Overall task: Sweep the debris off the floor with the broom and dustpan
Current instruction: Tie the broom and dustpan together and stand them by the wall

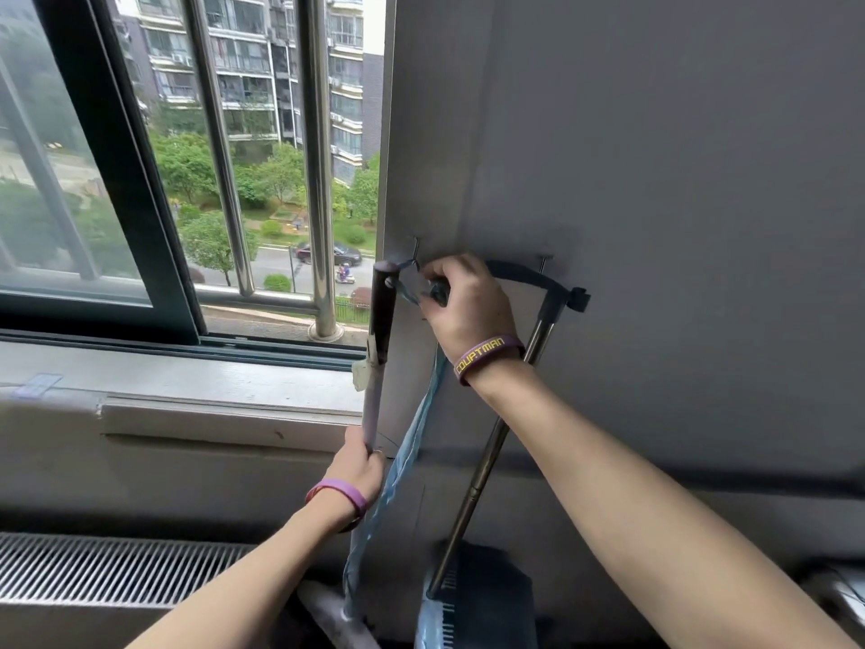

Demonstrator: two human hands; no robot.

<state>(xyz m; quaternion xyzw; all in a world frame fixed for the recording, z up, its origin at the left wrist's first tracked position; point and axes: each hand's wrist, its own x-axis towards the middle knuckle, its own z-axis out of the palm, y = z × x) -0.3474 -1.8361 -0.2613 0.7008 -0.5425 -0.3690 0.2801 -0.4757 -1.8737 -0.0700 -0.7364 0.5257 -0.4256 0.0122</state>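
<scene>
Down low, the dustpan (482, 597) hangs close against the wall (678, 180). Its metal pole slants up and to the right to a dark curved grip caught on the right hook (545, 260). Just left of it the broom (374, 395) stands nearly upright along the wall's left edge, its long axis running floor to hook. The left hand (362, 468) is the nearer one and wraps the pale shaft partway up, fingers curled tight round it, so it carries the weight. A blue strip (412, 442) dangles between broom and dustpan pole. Higher and farther, the right hand (468, 304) is at the broom's dark top end, fingertips drawn together and pinching the strip's upper end. A thin cord (406, 265) runs from the broom's top to the left hook (415, 245), which lies just above and left of those fingertips. Whether the hand also touches the tip of the dustpan's grip I cannot tell. The step in hand looks like freeing the broom, and it likely turns on lifting the cord up and off the hook while the left hand steadies the shaft. Beyond the wall's left edge lies the window (117, 180).
</scene>
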